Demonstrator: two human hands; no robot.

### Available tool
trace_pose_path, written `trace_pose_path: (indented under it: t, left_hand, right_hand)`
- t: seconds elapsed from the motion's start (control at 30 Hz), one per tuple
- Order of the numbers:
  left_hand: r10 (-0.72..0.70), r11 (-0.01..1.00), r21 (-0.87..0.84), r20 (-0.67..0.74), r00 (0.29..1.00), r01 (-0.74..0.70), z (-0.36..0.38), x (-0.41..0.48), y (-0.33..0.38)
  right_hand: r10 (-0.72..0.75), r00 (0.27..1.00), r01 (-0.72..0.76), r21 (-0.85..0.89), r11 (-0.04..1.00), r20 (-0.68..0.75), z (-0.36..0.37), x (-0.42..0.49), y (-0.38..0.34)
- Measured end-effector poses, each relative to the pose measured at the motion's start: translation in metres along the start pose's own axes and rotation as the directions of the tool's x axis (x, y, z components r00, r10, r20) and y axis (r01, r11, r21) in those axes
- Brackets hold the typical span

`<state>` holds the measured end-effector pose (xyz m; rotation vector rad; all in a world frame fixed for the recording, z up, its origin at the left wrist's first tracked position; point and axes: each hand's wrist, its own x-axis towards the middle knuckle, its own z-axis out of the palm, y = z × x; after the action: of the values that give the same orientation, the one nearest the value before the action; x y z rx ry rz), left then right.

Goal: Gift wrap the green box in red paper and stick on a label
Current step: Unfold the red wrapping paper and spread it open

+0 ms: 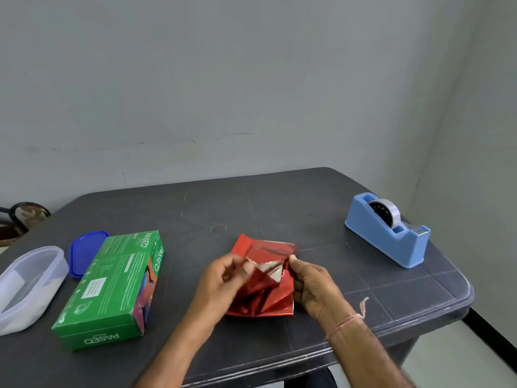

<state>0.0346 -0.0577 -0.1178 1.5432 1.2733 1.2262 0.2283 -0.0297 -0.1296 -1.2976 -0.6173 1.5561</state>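
Head view: both hands (223, 275) (314, 287) on folded red paper (265, 301).

Open table (279, 208) behind red paper (268, 292)

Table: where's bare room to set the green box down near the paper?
Widest bare patch: the far table behind the red paper, between the green box and tape dispenser. A narrower strip runs between box and left hand. More room at the near right corner, beside the right hand. Crowded on the left: clear container, blue lid and box sit close.
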Motion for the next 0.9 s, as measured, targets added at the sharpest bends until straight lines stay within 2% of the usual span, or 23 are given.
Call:
trace_pose_path:
  t: [0.07, 0.13, 0.17, 0.23, 0.27, 0.33, 0.4, 0.47, 0.57, 0.63, 0.8, 0.9]
  left_hand:
    - [-0.153, 0.957, -0.264, -0.110, 0.982, 0.119, -0.012, 0.011, 0.008]
    - [-0.240, 0.898, -0.404, -0.115, 0.964, 0.175, -0.030, 0.024, 0.014]
    - [-0.258, 0.875, -0.442, -0.085, 0.962, 0.196, -0.038, 0.031, 0.016]
    - [-0.312, 0.828, -0.486, 0.017, 0.950, 0.281, -0.052, 0.041, 0.019]
    - [-0.351, 0.799, -0.497, 0.072, 0.933, 0.339, -0.057, 0.044, 0.020]
    - [-0.418, 0.753, -0.500, 0.140, 0.898, 0.428, -0.067, 0.051, 0.021]
    - [-0.460, 0.717, -0.507, 0.171, 0.871, 0.478, -0.073, 0.059, 0.023]
    - [-0.487, 0.693, -0.518, 0.177, 0.855, 0.502, -0.075, 0.066, 0.026]
    - [-0.513, 0.659, -0.547, 0.174, 0.841, 0.515, -0.079, 0.081, 0.029]
    - [-0.522, 0.658, -0.544, 0.170, 0.836, 0.521, -0.082, 0.092, 0.029]
    - [-0.568, 0.651, -0.526, 0.141, 0.811, 0.547, -0.093, 0.119, 0.020]
    - [-0.619, 0.658, -0.529, 0.024, 0.785, 0.535, -0.097, 0.142, 0.000]
  right_hand:
    - [-0.071, 0.997, 0.071, -0.117, 0.991, 0.007, -0.009, -0.003, 0.004]
    - [-0.271, 0.962, 0.255, -0.218, 0.942, -0.046, -0.017, -0.003, 0.004]
    - [-0.401, 0.914, 0.369, -0.281, 0.886, -0.063, -0.020, -0.004, 0.000]
    - [-0.577, 0.813, 0.564, -0.357, 0.745, 0.079, -0.019, -0.005, -0.015]
    - [-0.587, 0.784, 0.617, -0.352, 0.704, 0.200, -0.015, -0.006, -0.026]
    - [-0.503, 0.771, 0.628, -0.343, 0.698, 0.391, -0.007, 0.000, -0.045]
    - [-0.400, 0.769, 0.595, -0.331, 0.732, 0.499, -0.002, 0.012, -0.059]
    - [-0.333, 0.753, 0.564, -0.295, 0.772, 0.568, 0.005, 0.026, -0.063]
    - [-0.320, 0.706, 0.561, -0.223, 0.797, 0.632, 0.023, 0.042, -0.061]
    - [-0.320, 0.691, 0.555, -0.191, 0.810, 0.648, 0.035, 0.055, -0.058]
    - [-0.264, 0.813, 0.421, -0.209, 0.883, 0.519, 0.051, 0.088, -0.055]
    - [-0.193, 0.849, 0.351, -0.252, 0.902, 0.491, 0.044, 0.107, -0.053]
